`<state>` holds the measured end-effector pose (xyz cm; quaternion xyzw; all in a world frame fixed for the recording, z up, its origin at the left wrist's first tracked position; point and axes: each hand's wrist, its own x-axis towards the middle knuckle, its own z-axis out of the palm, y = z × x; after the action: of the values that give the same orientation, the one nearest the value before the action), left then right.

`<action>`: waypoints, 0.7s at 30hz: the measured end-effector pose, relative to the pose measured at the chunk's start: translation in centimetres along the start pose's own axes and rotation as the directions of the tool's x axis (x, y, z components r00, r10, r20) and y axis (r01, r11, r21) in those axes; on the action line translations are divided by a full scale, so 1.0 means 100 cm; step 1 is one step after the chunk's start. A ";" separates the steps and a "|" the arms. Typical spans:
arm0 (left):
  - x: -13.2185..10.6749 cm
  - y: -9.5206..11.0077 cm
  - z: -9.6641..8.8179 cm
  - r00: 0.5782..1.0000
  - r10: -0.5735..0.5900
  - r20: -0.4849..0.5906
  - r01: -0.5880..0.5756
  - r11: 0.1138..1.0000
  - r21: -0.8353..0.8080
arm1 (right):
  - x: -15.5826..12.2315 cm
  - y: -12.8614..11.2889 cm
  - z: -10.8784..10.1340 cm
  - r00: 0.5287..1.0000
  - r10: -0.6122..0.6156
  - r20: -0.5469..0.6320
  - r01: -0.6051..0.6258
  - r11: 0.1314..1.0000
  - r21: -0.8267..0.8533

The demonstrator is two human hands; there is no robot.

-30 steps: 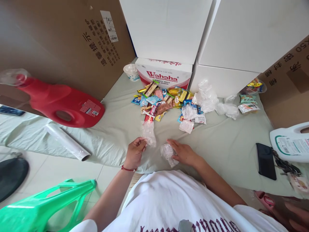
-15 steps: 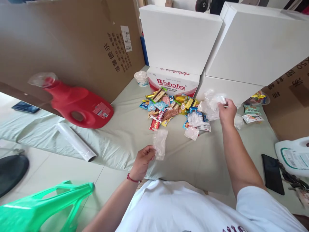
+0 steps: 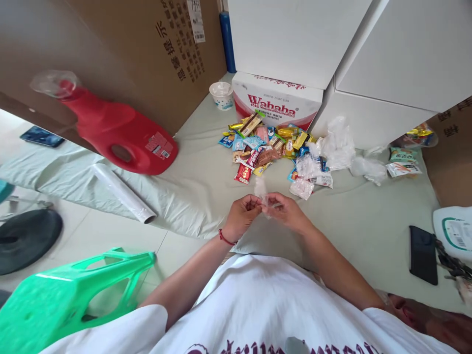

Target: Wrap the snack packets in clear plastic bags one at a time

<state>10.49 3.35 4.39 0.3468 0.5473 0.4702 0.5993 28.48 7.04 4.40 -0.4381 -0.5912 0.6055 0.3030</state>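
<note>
A small clear plastic bag (image 3: 260, 188) is pinched between both hands, low over the cloth-covered surface. My left hand (image 3: 243, 216), with a red cord at the wrist, is closed on its left edge. On the other edge my right hand (image 3: 285, 210) is closed, fingertips almost touching the left ones. Just beyond lies a pile of wrapped snacks (image 3: 258, 150) in many colours. Crumpled clear plastic bags (image 3: 338, 145) lie to the right of the pile, some on top of snacks. Two more snack packs (image 3: 403, 162) rest farther right.
A Wahaha carton (image 3: 276, 101) stands behind the snacks, with a paper cup (image 3: 221, 96) beside it. On the left are a red detergent bottle (image 3: 125, 132) and a plastic-wrapped roll (image 3: 123, 193). A black phone (image 3: 423, 254) lies right; a green stool (image 3: 73, 290) stands on the floor.
My right hand has come away from the crumpled bags at the right and joined my left hand at the small bag. The view has tilted downward.
</note>
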 end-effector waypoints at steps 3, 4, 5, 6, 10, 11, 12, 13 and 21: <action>0.002 0.001 0.003 1.000 -0.009 -0.001 0.009 1.000 -0.013 | 0.011 0.006 0.005 0.995 0.074 -0.066 -0.060 0.978 0.198; 0.003 0.000 0.002 1.000 -0.013 -0.022 0.013 1.000 -0.028 | 0.013 0.008 0.001 0.989 0.107 -0.105 -0.074 0.959 0.274; 0.004 -0.001 0.001 0.999 -0.023 -0.039 0.020 0.998 -0.059 | 0.014 0.010 -0.004 0.981 0.142 -0.133 -0.088 0.933 0.349; 0.006 -0.002 -0.001 0.998 -0.039 -0.050 0.033 0.994 -0.106 | 0.014 0.012 -0.010 0.974 0.175 -0.146 -0.100 0.903 0.419; 0.010 -0.012 -0.010 0.991 -0.134 -0.024 0.120 0.944 -0.308 | 0.009 0.017 -0.027 0.945 0.251 -0.210 -0.071 0.783 0.618; 0.010 -0.015 -0.012 0.988 -0.155 -0.022 0.140 0.937 -0.320 | 0.008 0.018 -0.029 0.938 0.255 -0.236 -0.047 0.767 0.640; 0.009 -0.017 -0.012 0.984 -0.175 -0.032 0.155 0.935 -0.320 | 0.007 0.018 -0.030 0.933 0.254 -0.255 -0.029 0.759 0.651; 0.008 -0.020 -0.012 0.981 -0.189 -0.054 0.163 0.936 -0.314 | 0.007 0.017 -0.031 0.932 0.248 -0.263 -0.019 0.760 0.650; 0.015 -0.015 0.012 0.953 0.173 -0.249 -0.127 0.973 0.192 | 0.003 0.012 -0.030 0.984 0.070 -0.163 0.011 0.894 0.448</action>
<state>11.92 4.44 2.74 0.3726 0.6330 0.5071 0.4510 31.21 8.54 3.38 -0.4171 -0.4006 0.6889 0.4370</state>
